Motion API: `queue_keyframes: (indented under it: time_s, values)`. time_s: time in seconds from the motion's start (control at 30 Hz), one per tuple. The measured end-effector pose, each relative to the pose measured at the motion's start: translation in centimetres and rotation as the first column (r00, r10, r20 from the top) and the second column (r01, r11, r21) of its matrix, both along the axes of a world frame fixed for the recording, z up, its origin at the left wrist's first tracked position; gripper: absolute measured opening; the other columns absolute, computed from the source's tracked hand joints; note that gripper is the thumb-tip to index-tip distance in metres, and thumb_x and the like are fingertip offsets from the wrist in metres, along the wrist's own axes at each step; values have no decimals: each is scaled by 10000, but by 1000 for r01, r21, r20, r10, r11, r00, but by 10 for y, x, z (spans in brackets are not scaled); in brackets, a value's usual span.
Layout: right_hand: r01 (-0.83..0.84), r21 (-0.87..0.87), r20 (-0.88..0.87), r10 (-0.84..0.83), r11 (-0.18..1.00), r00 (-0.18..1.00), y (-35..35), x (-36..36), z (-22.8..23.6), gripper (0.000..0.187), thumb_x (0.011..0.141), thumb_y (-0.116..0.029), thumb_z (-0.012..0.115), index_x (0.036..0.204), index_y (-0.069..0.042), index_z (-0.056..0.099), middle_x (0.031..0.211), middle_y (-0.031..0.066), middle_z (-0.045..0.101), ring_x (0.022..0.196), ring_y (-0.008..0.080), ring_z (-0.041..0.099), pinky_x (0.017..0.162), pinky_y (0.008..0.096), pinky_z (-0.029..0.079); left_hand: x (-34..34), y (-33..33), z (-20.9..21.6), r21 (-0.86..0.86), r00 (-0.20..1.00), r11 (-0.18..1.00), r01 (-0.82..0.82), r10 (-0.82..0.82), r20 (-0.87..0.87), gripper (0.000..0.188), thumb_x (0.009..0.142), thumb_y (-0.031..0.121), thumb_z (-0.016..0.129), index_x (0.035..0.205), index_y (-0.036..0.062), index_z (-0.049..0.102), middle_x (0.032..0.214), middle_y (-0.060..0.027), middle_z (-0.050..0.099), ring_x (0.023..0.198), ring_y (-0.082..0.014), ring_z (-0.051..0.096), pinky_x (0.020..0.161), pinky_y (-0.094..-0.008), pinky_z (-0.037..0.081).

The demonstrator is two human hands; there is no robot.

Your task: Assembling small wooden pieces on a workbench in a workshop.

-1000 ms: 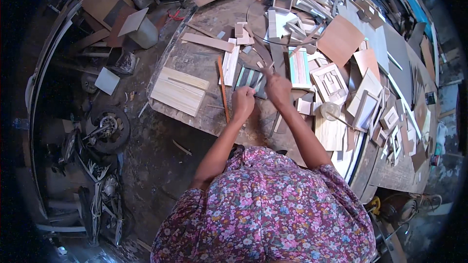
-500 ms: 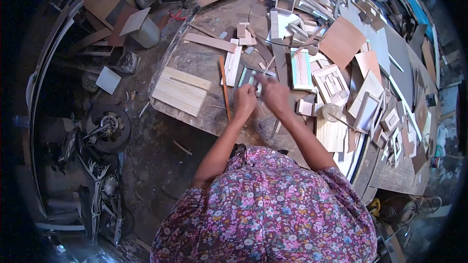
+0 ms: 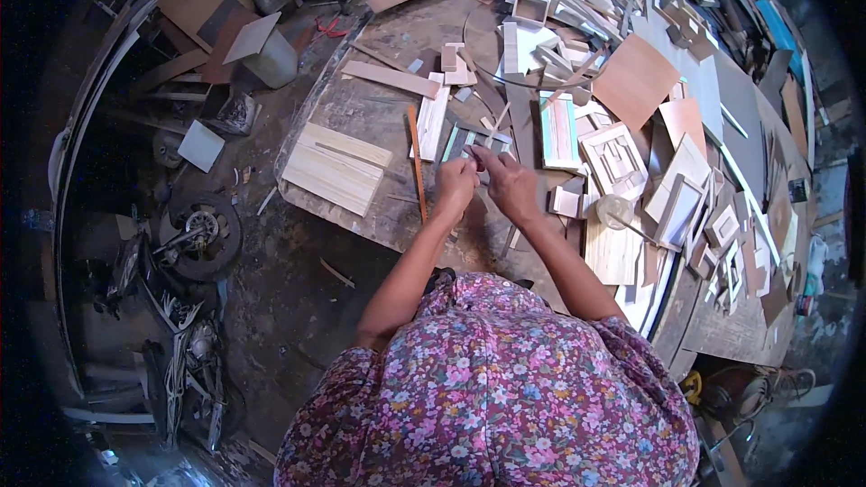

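My left hand (image 3: 457,186) is closed over the near part of the workbench, its fingertips pinched on something too small to make out. Close beside it, my right hand (image 3: 511,186) is also closed, with thumb and forefinger pressed together near the left fingertips. What it holds, if anything, is hidden. Just beyond both hands lies a small dark panel with pale green strips (image 3: 450,142), partly covered by them. A thin light stick (image 3: 498,120) stands out above this panel; whether a hand touches it cannot be told. An orange-brown wooden strip (image 3: 415,158) lies left of my left hand.
Pale boards (image 3: 332,171) lie at the bench's left corner. To the right are a green-edged wooden panel (image 3: 559,131), a small wooden frame (image 3: 613,158) and a round container (image 3: 614,210) with a stick in it. Wood offcuts crowd the far right. A motorcycle (image 3: 194,307) stands on the floor at left.
My right hand has come down and nearer to my left hand, and its blurred fingers are now drawn together. The left hand has hardly moved.
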State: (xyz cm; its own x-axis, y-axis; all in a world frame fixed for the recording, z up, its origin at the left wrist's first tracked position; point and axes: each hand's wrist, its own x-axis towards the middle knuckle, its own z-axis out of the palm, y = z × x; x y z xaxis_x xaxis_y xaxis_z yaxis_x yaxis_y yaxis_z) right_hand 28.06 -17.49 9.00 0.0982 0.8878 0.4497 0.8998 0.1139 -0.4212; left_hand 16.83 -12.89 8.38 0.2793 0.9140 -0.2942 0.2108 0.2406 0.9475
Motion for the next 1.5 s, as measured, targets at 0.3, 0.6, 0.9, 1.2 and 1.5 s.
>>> queue_keyframes:
  time_s: [0.3,0.6,0.9,1.2,1.5]
  values:
    - [113,45,-132,-106,993,986,22,22,6,483,690,7,500,1112,-224,539,751,107,580,588,288,561,524,377,444,2,-1,11,-131,994,991,13,2,111,223,829,135,479,708,7,615,508,-17,497,431,-93,433,407,-269,324]
    - [213,-35,-6,-213,977,977,26,32,13,453,699,-38,505,1096,-254,533,697,91,554,582,274,567,482,375,438,5,-7,25,-190,992,981,28,-4,126,203,855,140,469,748,3,573,529,19,439,405,-46,346,359,-204,253]
    - [-31,-12,-74,30,999,997,2,7,-1,460,684,-128,583,1114,-283,530,715,89,562,561,280,571,454,381,437,-4,1,-1,-179,995,984,21,-2,103,219,823,168,509,695,22,612,495,-3,486,394,-62,408,346,-229,290]
    - [-29,-114,-241,1,993,971,11,2,11,382,710,-16,517,1039,-188,605,858,119,626,697,269,611,605,343,483,-3,13,-12,10,997,998,67,-67,-36,196,799,141,506,710,-9,596,525,-82,530,446,-150,492,437,-310,369]
    - [-219,-144,-860,-13,965,509,36,13,9,275,856,-122,496,1120,-90,564,896,-1,633,535,35,482,454,173,361,2,9,13,301,972,943,146,-80,-220,233,831,197,482,794,-9,585,617,-127,580,543,-191,575,519,-332,424]
